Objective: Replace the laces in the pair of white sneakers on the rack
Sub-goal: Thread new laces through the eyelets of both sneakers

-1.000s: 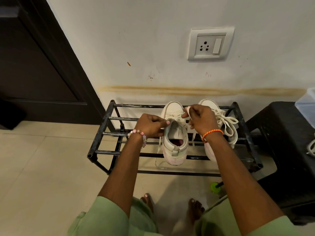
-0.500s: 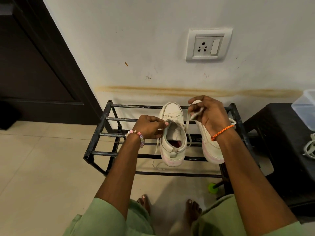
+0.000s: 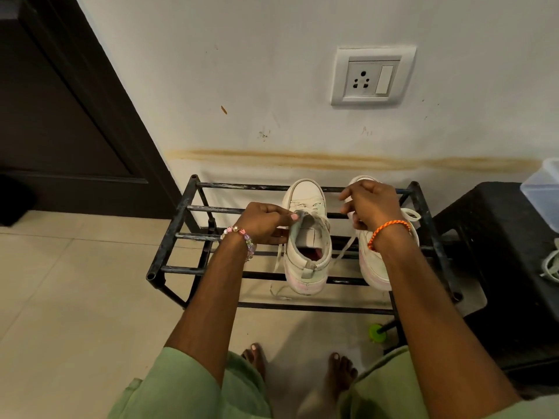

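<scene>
My left hand (image 3: 266, 222) pinched the collar of the left sneaker (image 3: 307, 237) on the rack (image 3: 181, 213), heel toward me. My right hand (image 3: 370, 204), right of it, gripped the lace (image 3: 346, 247), which ran down-left to the shoe.

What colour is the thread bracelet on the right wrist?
Orange. The thread bracelet shows best in the head view, the only one.

Two white sneakers stand side by side on the black rack (image 3: 181, 213), toes to the wall. The left sneaker (image 3: 307, 252) trails a loose lace (image 3: 276, 276); the right sneaker (image 3: 373, 267) shows bunched laces (image 3: 410, 214).
</scene>
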The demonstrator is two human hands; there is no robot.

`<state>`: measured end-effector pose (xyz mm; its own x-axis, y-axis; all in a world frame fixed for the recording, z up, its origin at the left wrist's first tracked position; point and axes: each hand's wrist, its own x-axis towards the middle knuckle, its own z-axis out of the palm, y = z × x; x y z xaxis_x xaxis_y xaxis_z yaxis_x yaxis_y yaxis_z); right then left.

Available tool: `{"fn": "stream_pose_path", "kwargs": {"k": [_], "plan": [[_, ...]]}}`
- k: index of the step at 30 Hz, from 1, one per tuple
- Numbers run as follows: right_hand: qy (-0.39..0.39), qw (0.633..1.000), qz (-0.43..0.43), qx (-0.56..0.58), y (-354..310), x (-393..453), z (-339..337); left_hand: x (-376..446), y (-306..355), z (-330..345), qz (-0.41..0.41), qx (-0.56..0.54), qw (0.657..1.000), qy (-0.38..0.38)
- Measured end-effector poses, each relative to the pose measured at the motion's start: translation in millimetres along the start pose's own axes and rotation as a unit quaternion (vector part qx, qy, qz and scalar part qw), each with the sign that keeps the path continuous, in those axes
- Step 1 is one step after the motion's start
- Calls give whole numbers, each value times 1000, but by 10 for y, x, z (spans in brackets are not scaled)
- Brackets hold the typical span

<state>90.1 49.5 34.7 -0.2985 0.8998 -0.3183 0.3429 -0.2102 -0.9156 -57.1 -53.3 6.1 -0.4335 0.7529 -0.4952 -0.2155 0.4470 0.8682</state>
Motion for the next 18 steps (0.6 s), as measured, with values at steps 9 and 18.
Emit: {"fn": "stream_pose_path", "kwargs": {"k": [9, 18], "plan": [[-196, 966, -36, 166, -48, -100, 34, 17, -22, -43, -48, -32, 998, -7], [-81, 979, 63, 176, -56, -35, 169, 37, -17, -58, -67, -34, 997, -9]]}}
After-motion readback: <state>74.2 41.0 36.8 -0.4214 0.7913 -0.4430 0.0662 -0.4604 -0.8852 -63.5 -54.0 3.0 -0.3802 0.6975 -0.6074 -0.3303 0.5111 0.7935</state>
